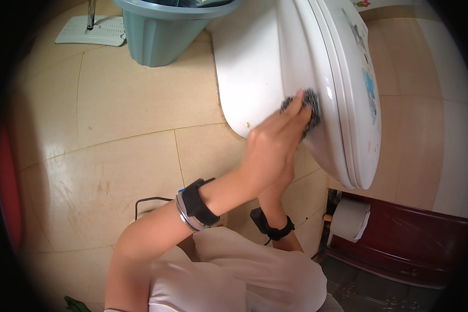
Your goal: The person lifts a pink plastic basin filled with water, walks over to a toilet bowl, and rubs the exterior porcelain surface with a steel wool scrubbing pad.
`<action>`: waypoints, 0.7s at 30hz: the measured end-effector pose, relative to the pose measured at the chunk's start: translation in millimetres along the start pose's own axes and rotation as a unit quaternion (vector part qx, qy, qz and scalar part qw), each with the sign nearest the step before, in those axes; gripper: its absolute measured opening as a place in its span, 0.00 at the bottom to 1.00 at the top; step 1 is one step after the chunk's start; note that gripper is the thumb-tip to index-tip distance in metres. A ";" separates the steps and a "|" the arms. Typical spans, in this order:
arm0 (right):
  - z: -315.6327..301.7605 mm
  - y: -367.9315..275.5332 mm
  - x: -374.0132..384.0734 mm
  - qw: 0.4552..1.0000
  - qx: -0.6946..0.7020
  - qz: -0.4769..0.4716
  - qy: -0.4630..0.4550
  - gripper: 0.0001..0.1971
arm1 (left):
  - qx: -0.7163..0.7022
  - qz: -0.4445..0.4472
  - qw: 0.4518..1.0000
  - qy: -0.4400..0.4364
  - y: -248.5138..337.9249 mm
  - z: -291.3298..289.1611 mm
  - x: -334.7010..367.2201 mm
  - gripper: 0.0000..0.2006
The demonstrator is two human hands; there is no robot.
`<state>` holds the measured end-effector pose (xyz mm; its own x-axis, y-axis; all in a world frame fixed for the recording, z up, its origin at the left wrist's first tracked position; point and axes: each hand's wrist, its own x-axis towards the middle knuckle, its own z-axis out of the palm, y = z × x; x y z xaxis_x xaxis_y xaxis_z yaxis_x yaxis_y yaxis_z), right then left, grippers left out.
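Note:
My left hand [275,140] presses a dark grey, mottled scouring pad [312,117] against the outer side of a white toilet [255,73], just below its rim. The fingers are bent over the pad, and they look slightly blurred. Behind and below it is my right hand [280,190], mostly covered by the left, so its fingers are hidden. Both wrists wear black straps, and a silver bangle circles the left one. The toilet's lid and seat [348,104] are down, with coloured stickers on the lid.
A blue-green bucket [156,36] stands against the toilet's base at the far side. Left of it lies a flat mop head [83,31]. On the near right, a toilet paper roll [350,220] sits by a dark red panel [411,239]. Beige tiles [125,93] cover the floor.

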<state>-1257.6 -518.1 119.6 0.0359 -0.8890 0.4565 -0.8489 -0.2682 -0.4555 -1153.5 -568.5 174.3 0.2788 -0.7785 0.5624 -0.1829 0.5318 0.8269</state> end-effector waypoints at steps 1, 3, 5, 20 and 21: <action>-4.2 -5.5 3.9 0.996 0.092 -0.007 -0.019 0.16 | -0.022 -0.036 0.999 0.018 -0.8 -2.5 7.7 0.17; -3.7 -12.3 3.9 0.994 0.108 0.000 -0.018 0.15 | 0.006 -0.018 1.000 0.010 -0.2 -8.5 4.5 0.16; -0.5 -11.7 2.6 0.993 0.114 0.010 -0.013 0.14 | 0.036 -0.001 0.999 -0.022 7.7 -6.4 -9.8 0.14; 17.0 17.0 4.9 0.756 0.558 0.324 -0.114 0.10 | -0.082 -0.336 0.938 0.014 -65.4 -1.9 -28.6 0.16; 19.9 27.1 -1.7 0.760 0.546 0.317 -0.153 0.13 | -0.150 -0.364 0.919 0.012 -65.0 -1.5 -28.4 0.15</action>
<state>-1270.1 -531.2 91.3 0.0645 -0.9681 -0.2421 0.1916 0.2501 -0.9491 -1148.0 -580.5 104.6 0.2447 -0.9590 -0.1426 0.3277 -0.0566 0.9431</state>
